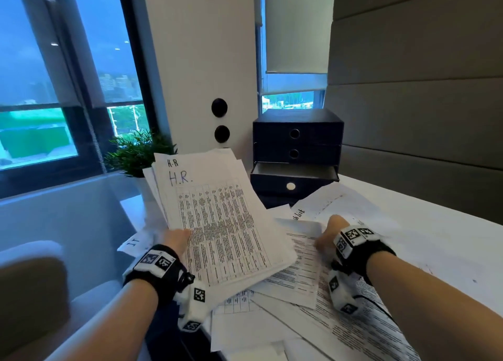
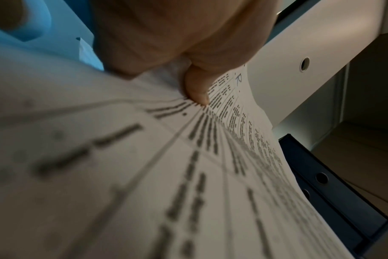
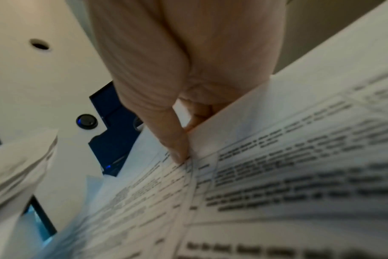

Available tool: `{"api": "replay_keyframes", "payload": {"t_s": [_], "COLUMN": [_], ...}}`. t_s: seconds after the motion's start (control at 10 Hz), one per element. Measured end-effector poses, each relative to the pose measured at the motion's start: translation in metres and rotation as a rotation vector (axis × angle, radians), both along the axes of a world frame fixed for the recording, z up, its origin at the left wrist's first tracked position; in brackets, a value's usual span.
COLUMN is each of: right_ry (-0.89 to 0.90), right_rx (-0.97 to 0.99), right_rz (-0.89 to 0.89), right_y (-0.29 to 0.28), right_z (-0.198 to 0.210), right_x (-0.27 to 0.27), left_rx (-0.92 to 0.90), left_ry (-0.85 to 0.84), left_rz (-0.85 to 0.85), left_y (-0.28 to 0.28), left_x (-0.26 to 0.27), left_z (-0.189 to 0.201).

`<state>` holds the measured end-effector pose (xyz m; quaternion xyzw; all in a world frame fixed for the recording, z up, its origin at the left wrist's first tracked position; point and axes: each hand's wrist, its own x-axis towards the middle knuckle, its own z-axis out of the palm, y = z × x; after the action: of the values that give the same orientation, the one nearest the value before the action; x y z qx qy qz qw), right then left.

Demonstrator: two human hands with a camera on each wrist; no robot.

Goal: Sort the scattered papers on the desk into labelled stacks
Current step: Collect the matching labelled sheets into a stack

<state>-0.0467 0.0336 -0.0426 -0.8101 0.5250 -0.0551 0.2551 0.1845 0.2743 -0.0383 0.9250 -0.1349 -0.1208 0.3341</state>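
right hand (image 1: 330,234) fingers hidden under papers (image 1: 299,276)

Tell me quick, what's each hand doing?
Left hand: holds the H.R. papers, thumb on top.
Right hand: pinches a printed sheet in the desk pile.

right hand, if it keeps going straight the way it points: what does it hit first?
Likely the loose sheets on the desk: the right hand already pinches one, and beyond it lies the sheet headed "list". Further on stands the dark drawer unit; depth is unclear.
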Motion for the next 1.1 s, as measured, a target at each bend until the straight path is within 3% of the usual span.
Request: {"api": "replay_keyframes", "payload": {"t_s": [0.1,0.2,0.3,0.4,0.5,0.6,0.7,0.8,0.9,1.1], "right_ry": [-0.151,-0.213,-0.317,-0.535,-0.752,-0.917,-1.117,-1.213,-1.119,-0.567], "right_rx": [-0.010,-0.078,-0.063,-0.046,-0.052,0.012,0.181,0.243,0.234,0.095], "right_rz": [0.007,-0.009,-0.026,-0.132,-0.239,-0.253,-0.195,-0.187,-0.261,-0.230], "right_y": [0.000,-0.006,-0.014,-0.017,-0.022,-0.021,-0.015,-0.013,-0.016,-0.024], "right_z": [0.006,0.014,0.015,0.016,0.019,0.030,0.047,0.052,0.037,-0.006], "right_x": [-0.004,-0.022,-0.052,-0.084,-0.104,-0.110,-0.106,-0.104,-0.103,-0.109], "left_rx": [-0.349,-0.333,-0.238,0.102,-0.250,-0.449,-0.557,-0.601,-0.537,-0.262], "left_ry": [0.268,0.288,0.168,-0.096,0.208,0.305,0.412,0.393,0.468,0.265], "left_rz": [0.100,0.107,0.051,-0.204,-0.098,-0.112,-0.147,-0.234,-0.317,-0.322], "left_y": [0.004,-0.002,-0.004,-0.009,-0.021,-0.037,-0.065,-0.058,-0.057,-0.067], "left_x": [-0.017,-0.021,-0.033,-0.049,-0.055,-0.061,-0.044,-0.060,-0.066,-0.066], "left_z": [0.006,0.008,0.007,0.007,0.002,-0.003,-0.020,-0.009,-0.011,-0.018]}}
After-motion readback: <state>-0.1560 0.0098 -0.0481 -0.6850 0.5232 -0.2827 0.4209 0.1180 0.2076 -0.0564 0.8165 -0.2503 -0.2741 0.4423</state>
